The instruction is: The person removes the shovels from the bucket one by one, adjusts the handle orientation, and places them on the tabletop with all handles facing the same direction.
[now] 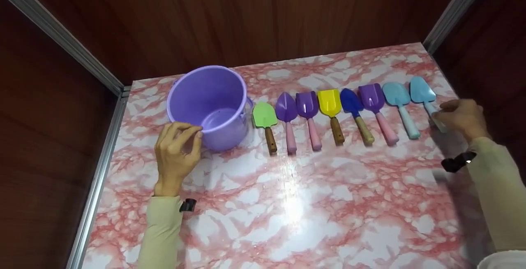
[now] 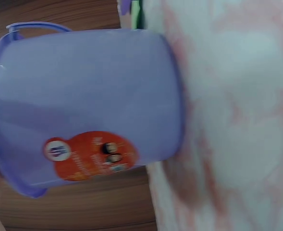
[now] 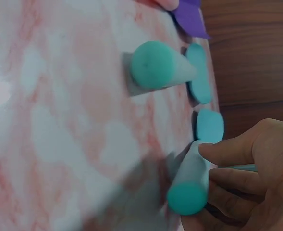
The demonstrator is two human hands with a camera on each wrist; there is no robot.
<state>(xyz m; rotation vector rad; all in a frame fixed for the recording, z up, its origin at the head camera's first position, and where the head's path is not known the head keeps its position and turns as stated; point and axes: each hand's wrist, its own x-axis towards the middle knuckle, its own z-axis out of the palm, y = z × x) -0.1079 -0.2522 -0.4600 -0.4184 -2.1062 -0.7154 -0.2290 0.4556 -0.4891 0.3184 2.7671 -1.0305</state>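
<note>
A light purple bucket (image 1: 228, 137) with an orange sticker stands at the left of a row of small hand trowels. My left hand (image 1: 176, 154) pinches the bucket's near rim between thumb and fingertips; the left wrist view shows only part of it, at the lower left edge. At the row's right end lies a light blue trowel (image 1: 422, 90) with a pale handle. My right hand (image 1: 464, 119) holds that handle, thumb on its upper side in the right wrist view. Beside it lies another light blue trowel (image 1: 397, 93), blade away from me.
Leftwards along the row lie a purple shovel (image 1: 371, 97), a dark blue trowel (image 1: 351, 101), a yellow shovel (image 1: 329, 102), two more purple ones and a green trowel (image 1: 264, 114). Brown wooden panels (image 1: 267, 18) enclose the red-and-white marbled table (image 1: 328, 203) at back and sides.
</note>
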